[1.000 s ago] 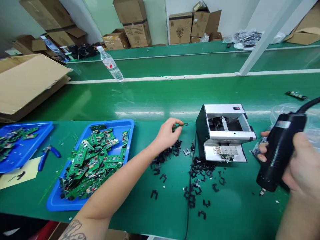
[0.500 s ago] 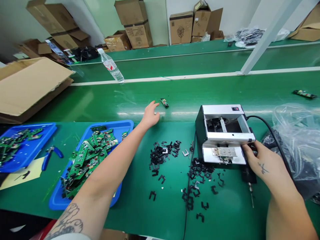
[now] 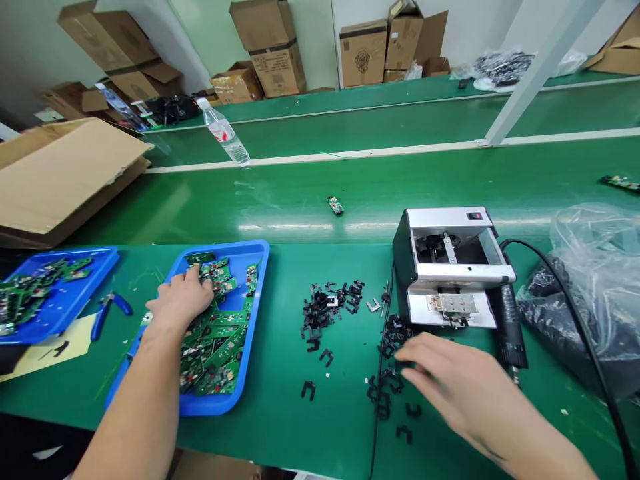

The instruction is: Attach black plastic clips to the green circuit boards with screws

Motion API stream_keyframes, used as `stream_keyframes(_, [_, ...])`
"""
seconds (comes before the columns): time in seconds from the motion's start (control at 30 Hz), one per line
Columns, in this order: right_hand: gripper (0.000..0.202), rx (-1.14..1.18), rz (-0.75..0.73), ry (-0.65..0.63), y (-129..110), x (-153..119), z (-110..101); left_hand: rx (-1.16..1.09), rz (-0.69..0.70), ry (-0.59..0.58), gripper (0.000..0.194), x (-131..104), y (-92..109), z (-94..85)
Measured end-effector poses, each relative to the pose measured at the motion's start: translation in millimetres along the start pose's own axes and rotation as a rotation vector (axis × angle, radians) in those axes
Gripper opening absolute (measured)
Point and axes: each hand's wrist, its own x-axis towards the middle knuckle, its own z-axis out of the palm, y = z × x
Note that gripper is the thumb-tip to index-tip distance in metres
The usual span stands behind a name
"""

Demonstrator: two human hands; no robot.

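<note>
My left hand [image 3: 183,300] reaches into a blue tray [image 3: 255,360] heaped with green circuit boards [image 3: 225,340]. Its fingers are bent and spread over the boards, thumb apart, and I see nothing held. My right hand [image 3: 445,380], slightly blurred, is at the edge of a pile of black U-shaped clips [image 3: 395,330]. Thumb and forefinger come together around a small dark piece that looks like one of those clips. A black electric screwdriver [image 3: 510,327] leans at the right side of a silver and black screw feeder [image 3: 453,267], free of my hand.
More black clips [image 3: 325,310] lie left of a thin cable [image 3: 376,427]. A small board assembly [image 3: 335,205] rests on the raised green surface behind. Blue cutters [image 3: 107,310] and a second blue tray [image 3: 95,283] are at left; a plastic bag [image 3: 575,313] is at right.
My left hand has come back from beside the small board assembly to the tray of boards. My right hand has let go of the screwdriver and moved left to the black clips.
</note>
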Motion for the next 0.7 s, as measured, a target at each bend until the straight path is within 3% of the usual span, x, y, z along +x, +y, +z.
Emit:
stream_keyframes(0.13, [0.023,-0.117,-0.084,-0.030,-14,23,37,0.082,-0.086,-0.045,0.050,0,1,-3.9])
stream_keyframes(0.3, [0.018,-0.256,-0.045,-0.133,-19,43,49,0.109,-0.025,-0.030,0.041,-2,17,-7.7])
stream_keyframes(0.43, [0.019,-0.345,0.050,-0.159,-21,69,61,0.082,0.099,0.132,0.031,-6,33,-9.6])
stream_keyframes(0.57, [0.022,-0.412,0.130,-0.186,-21,92,76,-0.061,0.234,0.338,0.029,-13,53,-16.6])
stream_keyframes(0.63, [0.023,-0.422,0.133,-0.207,-20,98,80,-0.199,0.295,0.340,0.032,-19,67,-20.2])
stream_keyframes(0.7, [0.023,-0.426,0.127,-0.225,-19,99,82,-0.396,0.348,0.264,0.033,-29,86,-21.5])
